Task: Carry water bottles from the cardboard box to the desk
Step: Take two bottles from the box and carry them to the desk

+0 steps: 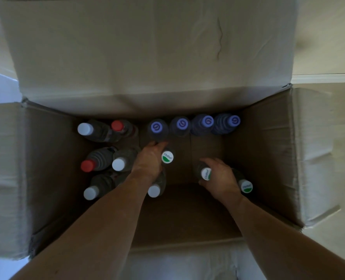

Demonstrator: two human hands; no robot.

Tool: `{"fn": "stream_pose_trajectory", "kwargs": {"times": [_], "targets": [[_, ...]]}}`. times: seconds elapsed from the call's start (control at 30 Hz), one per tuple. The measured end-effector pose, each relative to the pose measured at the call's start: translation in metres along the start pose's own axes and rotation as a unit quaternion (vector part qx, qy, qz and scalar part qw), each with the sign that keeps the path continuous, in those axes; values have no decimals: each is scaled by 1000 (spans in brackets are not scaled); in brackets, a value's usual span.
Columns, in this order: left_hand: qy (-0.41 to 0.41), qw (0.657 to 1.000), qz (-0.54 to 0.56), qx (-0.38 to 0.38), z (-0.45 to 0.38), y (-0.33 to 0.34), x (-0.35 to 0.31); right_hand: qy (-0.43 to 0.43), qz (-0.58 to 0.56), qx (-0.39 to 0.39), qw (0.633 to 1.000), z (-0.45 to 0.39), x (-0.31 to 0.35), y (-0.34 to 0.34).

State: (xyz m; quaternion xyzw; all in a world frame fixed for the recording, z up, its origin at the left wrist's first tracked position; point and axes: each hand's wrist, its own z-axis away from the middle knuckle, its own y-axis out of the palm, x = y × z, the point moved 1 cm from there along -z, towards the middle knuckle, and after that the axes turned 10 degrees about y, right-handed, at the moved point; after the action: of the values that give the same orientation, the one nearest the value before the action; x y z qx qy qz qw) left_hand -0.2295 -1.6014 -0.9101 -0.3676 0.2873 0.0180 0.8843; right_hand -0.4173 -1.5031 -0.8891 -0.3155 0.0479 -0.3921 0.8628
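I look straight down into an open cardboard box (258, 150) holding several upright water bottles. My left hand (150, 161) reaches deep inside and grips a bottle with a white-and-green cap (167, 157). My right hand (218, 175) grips a second bottle with the same kind of cap (206, 173). A third green-capped bottle (246, 186) stands just right of my right hand. Several purple-capped bottles (196, 124) line the far wall. Bottles with white and red caps (105, 158) fill the left side. The desk is out of view.
The box flaps are folded outward: a large one at the back (147, 47), others at left (4, 168) and right (313, 154). The box floor (187, 203) between my arms is bare. A pale floor and a wall lie around the box.
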Motion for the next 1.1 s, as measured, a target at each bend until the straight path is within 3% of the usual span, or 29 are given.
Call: {"fn": "stream_pose_trajectory", "kwargs": {"times": [0.37, 0.5, 0.67, 0.93, 1.1], "targets": [[2, 1000, 24, 14, 9, -17, -7, 15, -132, 27, 991, -10, 9, -17], [30, 997, 68, -4, 35, -55, -29, -19, -166, 37, 985, 13, 18, -52], [56, 985, 158, 25, 70, -124, -74, -35, -222, 39, 974, 59, 38, -125], [32, 940, 336, -44, 145, -260, -172, -29, -445, 130, 886, 176, 73, -259], [26, 908, 409, -86, 204, -331, -241, -60, -545, 126, 826, 261, 93, -314]]}}
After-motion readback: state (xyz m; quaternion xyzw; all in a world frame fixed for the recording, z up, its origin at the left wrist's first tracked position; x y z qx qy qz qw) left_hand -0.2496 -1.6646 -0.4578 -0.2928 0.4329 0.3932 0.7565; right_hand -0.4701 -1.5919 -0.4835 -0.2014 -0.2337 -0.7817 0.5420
